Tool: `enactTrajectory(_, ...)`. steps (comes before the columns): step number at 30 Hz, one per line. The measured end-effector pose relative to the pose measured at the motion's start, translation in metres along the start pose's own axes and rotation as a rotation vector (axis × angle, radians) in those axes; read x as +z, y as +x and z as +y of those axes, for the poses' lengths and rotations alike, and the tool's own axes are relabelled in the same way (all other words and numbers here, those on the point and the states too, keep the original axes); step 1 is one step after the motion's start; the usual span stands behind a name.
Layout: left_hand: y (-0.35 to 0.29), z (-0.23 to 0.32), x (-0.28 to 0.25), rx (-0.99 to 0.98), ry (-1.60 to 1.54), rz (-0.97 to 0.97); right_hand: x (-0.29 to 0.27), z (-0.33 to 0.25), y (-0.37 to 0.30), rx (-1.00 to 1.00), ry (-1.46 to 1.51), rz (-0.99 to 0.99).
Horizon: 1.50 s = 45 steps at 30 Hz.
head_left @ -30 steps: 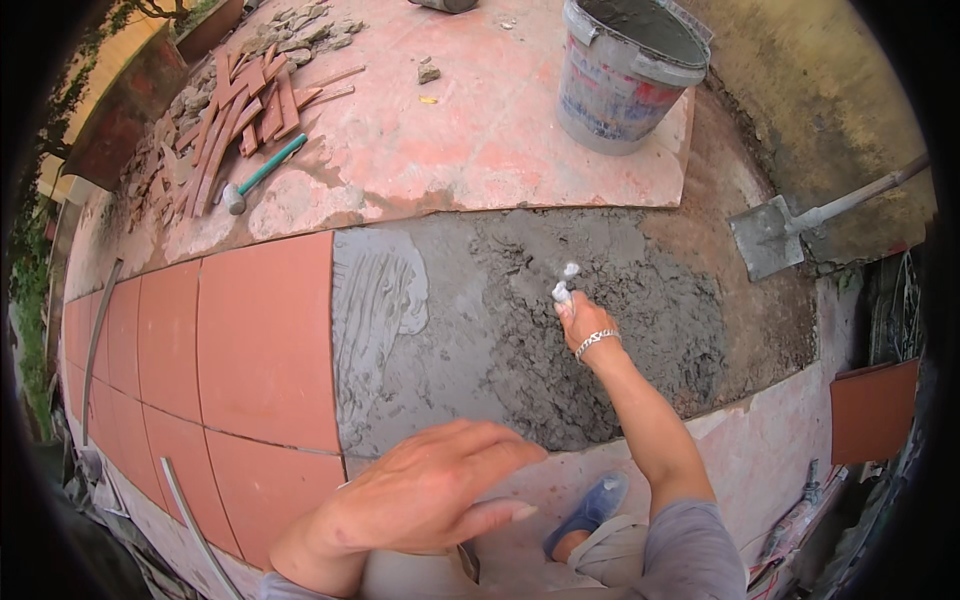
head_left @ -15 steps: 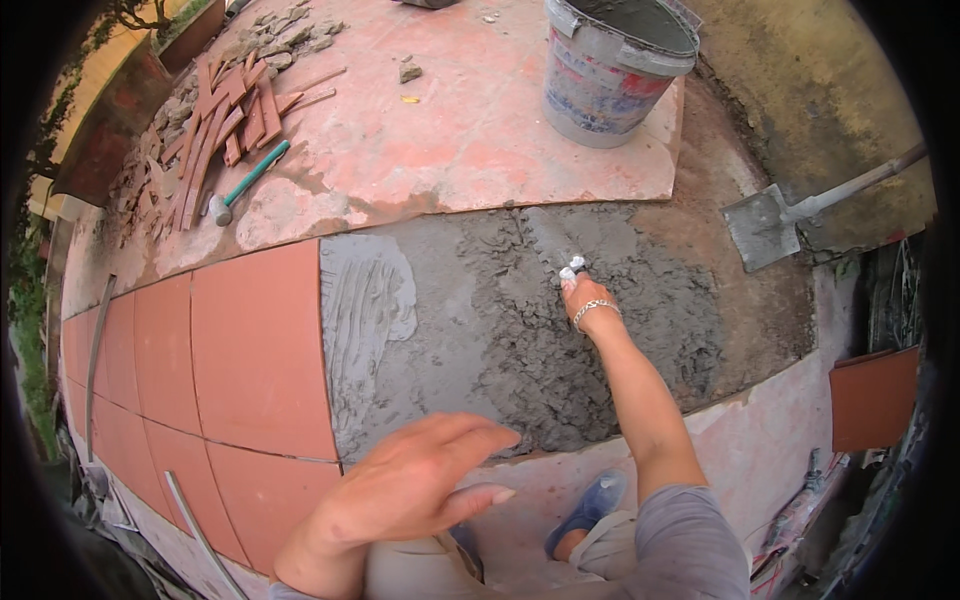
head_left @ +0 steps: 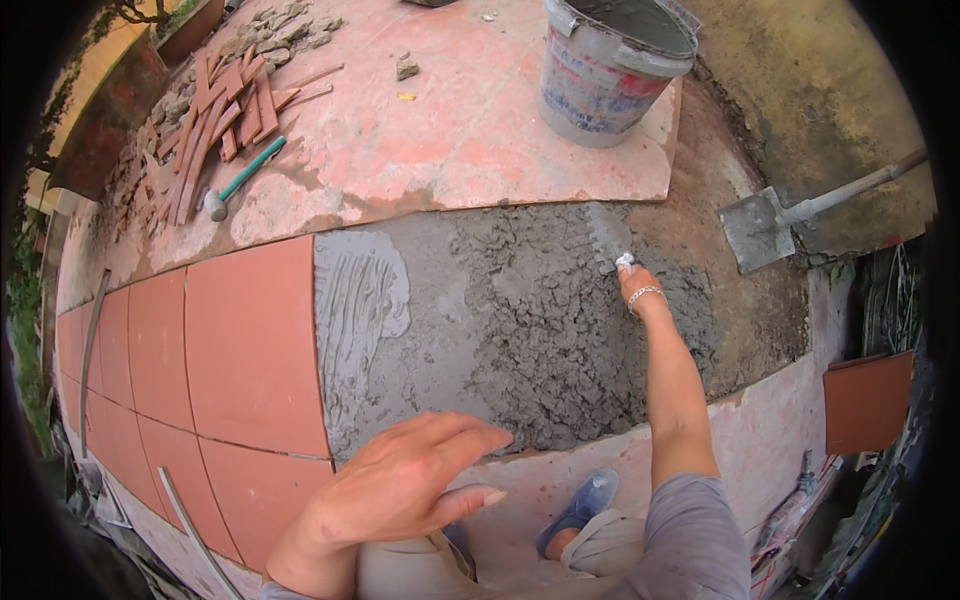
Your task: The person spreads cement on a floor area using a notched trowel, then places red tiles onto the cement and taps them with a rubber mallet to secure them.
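Observation:
My right hand [head_left: 638, 284] is closed around the pale handle of a notched trowel [head_left: 606, 238]. Its toothed metal blade lies on the rough grey mortar [head_left: 560, 340], near the far edge of the bed. My left hand [head_left: 415, 478] hangs in front of my knees, fingers stretched out and thumb apart, holding nothing. Beyond it, a patch of smoother, ridged wet mortar [head_left: 350, 290] borders the laid red tiles [head_left: 250, 345]. Part of the mortar's near edge is hidden behind the left hand.
A mortar-smeared bucket [head_left: 610, 85] stands on the far slab. A shovel [head_left: 765, 228] leans at the right wall. Farther left lie a mallet [head_left: 240, 185] with a green handle, broken tile strips [head_left: 225, 115] and rubble [head_left: 280, 35]. Spare red tiles [head_left: 868, 403] stand at the right.
My right hand has moved the trowel to the right across the mortar, leaving rough mortar where the blade was. My left hand has stayed nearly in place.

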<state>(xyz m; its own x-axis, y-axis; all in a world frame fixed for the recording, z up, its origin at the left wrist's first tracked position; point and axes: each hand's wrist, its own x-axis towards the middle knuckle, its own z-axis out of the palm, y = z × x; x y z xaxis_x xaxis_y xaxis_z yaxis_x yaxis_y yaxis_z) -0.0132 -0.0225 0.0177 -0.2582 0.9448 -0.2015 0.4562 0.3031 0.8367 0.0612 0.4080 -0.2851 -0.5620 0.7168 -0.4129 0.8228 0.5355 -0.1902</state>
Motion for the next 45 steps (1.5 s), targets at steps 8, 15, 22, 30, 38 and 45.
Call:
enactTrajectory(8, -0.023, 0.003, 0.0, 0.011, -0.012, 0.054, 0.006, -0.006, 0.001, 0.348, 0.507, -0.065)
enactTrajectory(15, -0.041, 0.003, -0.005, 0.033, -0.021, 0.023, 0.064, -0.13, -0.064, 0.307, 0.815, -0.251)
enactTrajectory(22, -0.039, -0.001, -0.005, 0.08, -0.002, 0.018, 0.119, -0.228, -0.102, 0.164, 0.755, -0.274)
enactTrajectory(30, -0.017, 0.003, 0.002, 0.088, 0.007, -0.027, 0.107, -0.232, -0.109, -0.151, 0.213, -0.331)
enactTrajectory(38, -0.026, -0.004, 0.001, -0.077, -0.089, 0.268, 0.053, -0.088, -0.053, -0.078, -0.015, -0.025)
enactTrajectory(45, -0.013, -0.008, 0.01, -0.04, -0.615, 0.688, 0.058, -0.066, -0.107, -0.112, 0.331, -0.498)
